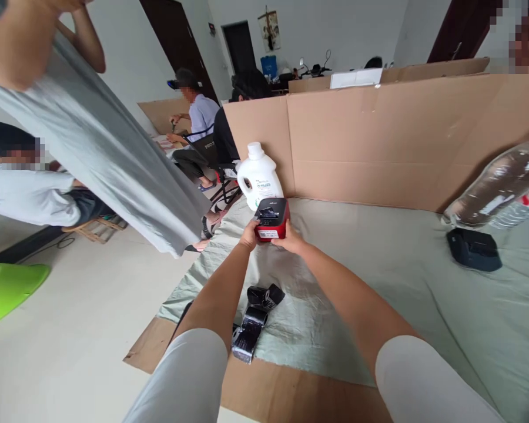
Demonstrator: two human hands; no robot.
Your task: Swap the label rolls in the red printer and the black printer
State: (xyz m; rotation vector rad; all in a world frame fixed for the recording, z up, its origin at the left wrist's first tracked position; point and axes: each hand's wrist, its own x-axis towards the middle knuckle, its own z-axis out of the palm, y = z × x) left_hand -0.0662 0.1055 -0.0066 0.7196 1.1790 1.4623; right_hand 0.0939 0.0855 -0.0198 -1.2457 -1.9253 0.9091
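Together, left hand (pixel 249 235) and right hand (pixel 290 239) grip red device (pixel 271 219), label unreadable.

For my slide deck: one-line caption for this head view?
Both hands, left hand and right hand, hold a red-and-black device beside a white jug on a grey-green sheet.

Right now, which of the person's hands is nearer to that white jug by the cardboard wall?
Left. The left hand holds the left side of the red and black device, just below the white jug. The right hand grips the device's right side, slightly farther off.
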